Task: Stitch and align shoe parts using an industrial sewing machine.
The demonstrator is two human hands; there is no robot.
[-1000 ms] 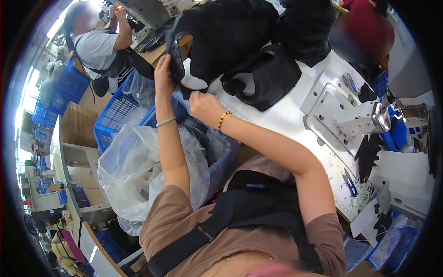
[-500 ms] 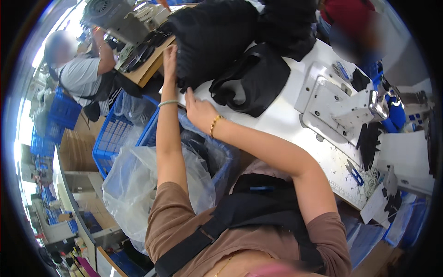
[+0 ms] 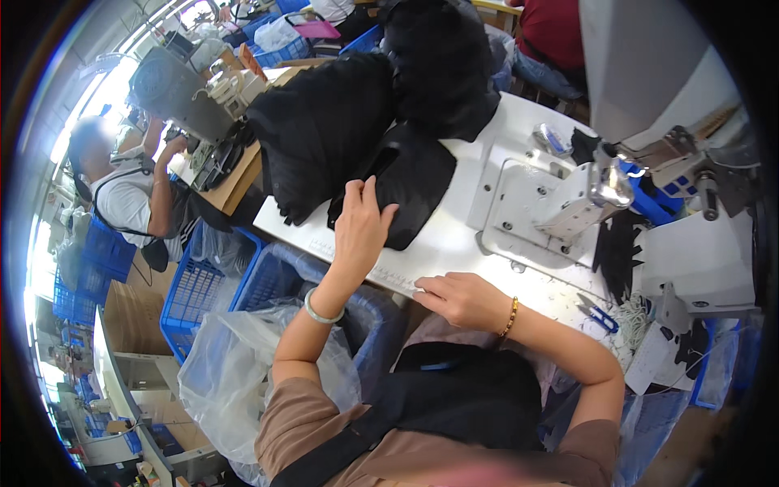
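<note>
My left hand (image 3: 363,231) reaches over the table's front edge, with its fingertips on a folded black fabric piece (image 3: 415,191). Its fingers are spread and the thumb stands apart; no firm grip shows. My right hand (image 3: 466,299) lies at the front edge of the white table (image 3: 312,237), loosely bent with fingers pointing left and nothing visible in them. Behind the folded piece rises a large heap of black fabric (image 3: 320,134), with a second black bundle (image 3: 442,69) beside it at the back.
An industrial sewing machine (image 3: 572,199) stands on the right of the table. Blue thread snips (image 3: 599,315), black scraps (image 3: 618,256) and thread ends lie near it. Blue crates (image 3: 199,300) and a clear plastic bag (image 3: 235,365) stand at my left. A person (image 3: 122,191) sits at far left.
My left hand has come back from the heap's left side onto the folded black piece. My right hand has moved right to the table edge. The view has shifted too.
</note>
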